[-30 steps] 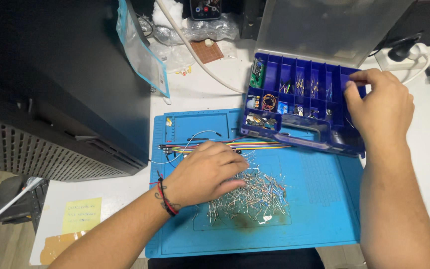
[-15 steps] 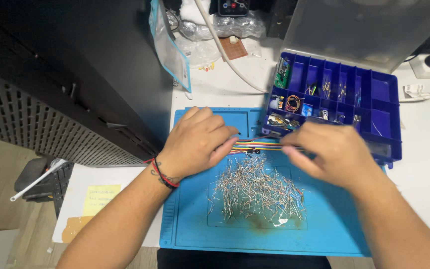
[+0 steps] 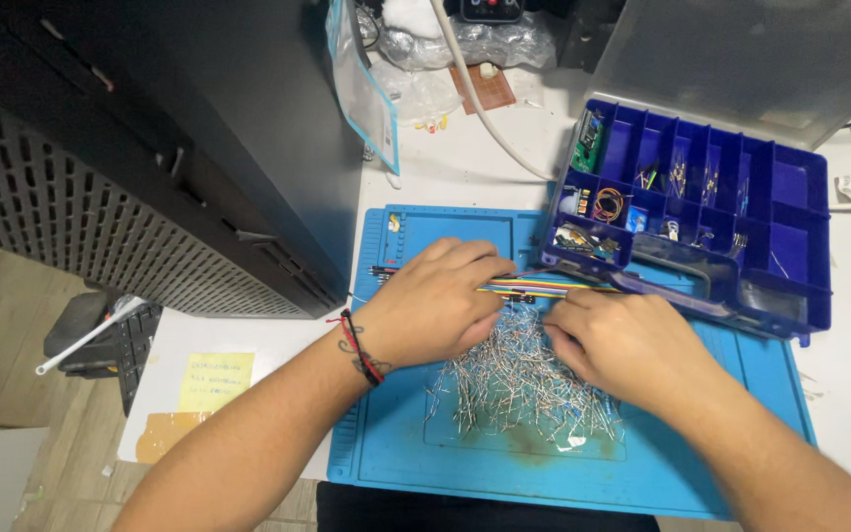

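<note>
Both hands have drawn closer together over the heap of thin silver-legged components [image 3: 524, 389] on the blue silicone work mat [image 3: 396, 453]. Left hand [image 3: 435, 300] and right hand [image 3: 622, 345] rest curled on the heap; whether either pinches anything is hidden. Beyond lie multicoloured ribbon wires [image 3: 544, 287] and an open blue plastic compartment box [image 3: 741, 222].

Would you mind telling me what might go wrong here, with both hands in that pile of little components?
The left hand and right hand rest on the loose pile of wire-leaded components; some could be swept off the blue mat. The thin leads may bend or prick fingers. The open blue organizer box overlaps the mat's edge, so a nudge might spill its compartments.
</note>
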